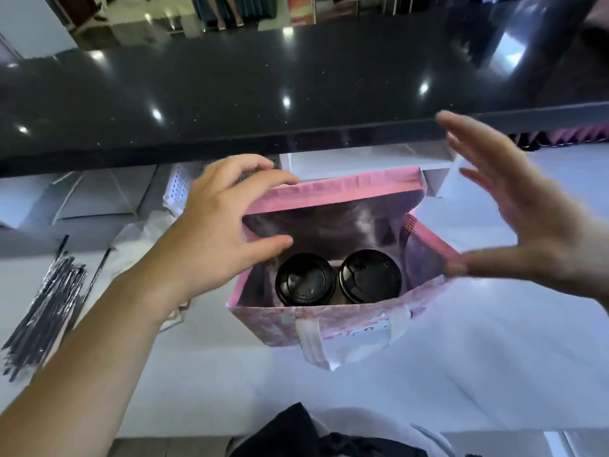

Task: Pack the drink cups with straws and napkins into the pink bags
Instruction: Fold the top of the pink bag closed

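A pink bag (333,192) stands open on the white counter in the middle of the view, its white handle (309,341) hanging over the near side. Two cups with black lids sit side by side at its bottom, one on the left (304,279) and one on the right (370,275). My left hand (220,225) grips the bag's left rim, thumb inside and fingers over the far corner. My right hand (527,209) hovers just right of the bag with fingers spread, the thumb at the right rim; it is blurred.
A pile of black wrapped straws (46,305) lies at the left on the counter. Flat white bags (108,196) and white napkins (178,192) lie behind my left hand. A raised black glossy countertop (296,77) runs across the back. More pink folded bags (573,135) show at far right.
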`<act>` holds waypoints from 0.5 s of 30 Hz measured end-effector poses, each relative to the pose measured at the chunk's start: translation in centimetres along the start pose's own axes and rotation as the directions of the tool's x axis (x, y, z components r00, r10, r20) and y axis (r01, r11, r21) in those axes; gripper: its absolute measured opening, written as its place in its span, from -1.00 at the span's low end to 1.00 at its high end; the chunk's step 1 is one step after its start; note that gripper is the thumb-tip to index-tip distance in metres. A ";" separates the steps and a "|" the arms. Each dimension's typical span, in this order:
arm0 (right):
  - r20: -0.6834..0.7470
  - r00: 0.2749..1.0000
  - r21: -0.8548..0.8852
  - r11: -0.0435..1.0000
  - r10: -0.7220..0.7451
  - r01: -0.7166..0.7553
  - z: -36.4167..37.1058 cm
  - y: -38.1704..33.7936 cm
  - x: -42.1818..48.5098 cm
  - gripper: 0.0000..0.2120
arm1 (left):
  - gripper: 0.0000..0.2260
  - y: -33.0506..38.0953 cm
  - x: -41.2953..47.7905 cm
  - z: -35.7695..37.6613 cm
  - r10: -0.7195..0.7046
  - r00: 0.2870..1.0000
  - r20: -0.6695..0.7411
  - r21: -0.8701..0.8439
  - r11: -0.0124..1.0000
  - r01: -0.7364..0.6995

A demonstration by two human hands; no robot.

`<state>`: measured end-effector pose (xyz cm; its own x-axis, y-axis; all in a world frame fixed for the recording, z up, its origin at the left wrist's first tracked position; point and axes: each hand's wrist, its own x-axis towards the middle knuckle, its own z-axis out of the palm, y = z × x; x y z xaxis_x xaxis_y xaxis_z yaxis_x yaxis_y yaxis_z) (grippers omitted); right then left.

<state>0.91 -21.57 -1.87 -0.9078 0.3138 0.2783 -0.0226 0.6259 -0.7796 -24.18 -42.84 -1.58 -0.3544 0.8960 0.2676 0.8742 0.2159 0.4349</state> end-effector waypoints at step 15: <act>0.235 0.959 0.062 0.982 0.158 -0.177 1.6 5.0 0.2 0.31 | -0.67 1.7 4.6 0.8 0.131 0.968 0.213 0.159 0.973 -0.166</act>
<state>-0.09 -19.54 -6.63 -0.9726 0.2320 0.0120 0.1124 0.5149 -0.8499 -24.10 -38.00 -0.32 -0.1582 0.9785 0.1325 0.9626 0.1229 0.2416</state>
